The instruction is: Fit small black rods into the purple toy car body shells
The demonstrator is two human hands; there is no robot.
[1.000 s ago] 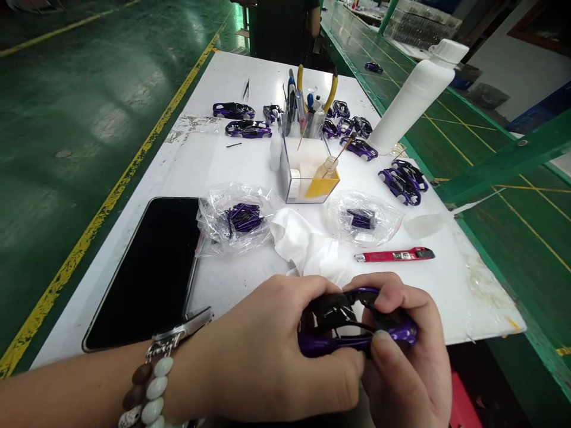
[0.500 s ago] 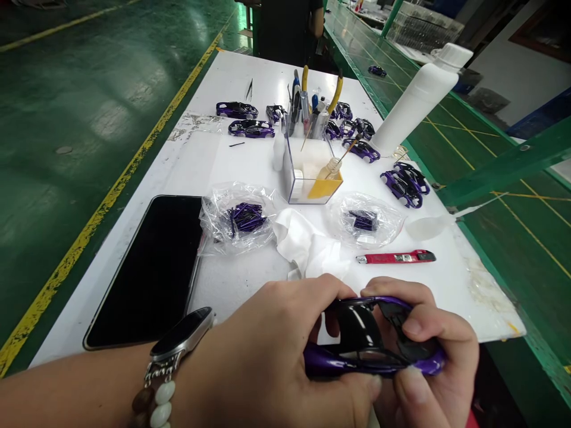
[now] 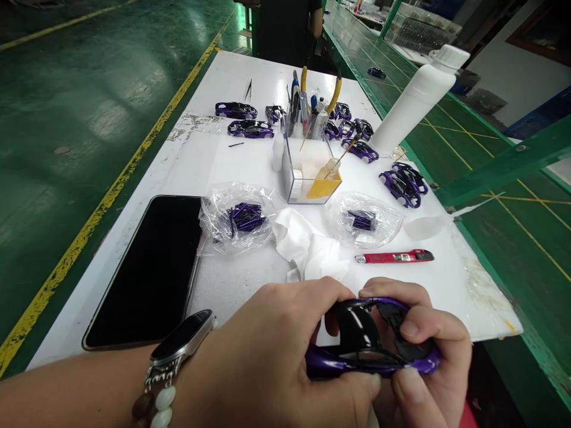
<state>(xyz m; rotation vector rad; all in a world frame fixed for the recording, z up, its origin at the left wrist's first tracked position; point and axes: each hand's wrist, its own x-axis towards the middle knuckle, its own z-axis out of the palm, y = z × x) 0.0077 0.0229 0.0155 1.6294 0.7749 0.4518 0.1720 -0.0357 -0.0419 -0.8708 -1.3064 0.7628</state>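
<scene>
Head view — left hand [image 3: 272,351] and right hand [image 3: 439,356] have fingers clamped on a purple-and-black car shell [image 3: 359,330] near the counter [image 3: 245,279]; step looks like two-handed steadying or pressing — next move likely calls for even, gentle pressure.

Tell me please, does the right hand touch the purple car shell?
Touching. The head view shows the right hand gripping one end of the purple car shell.
</scene>
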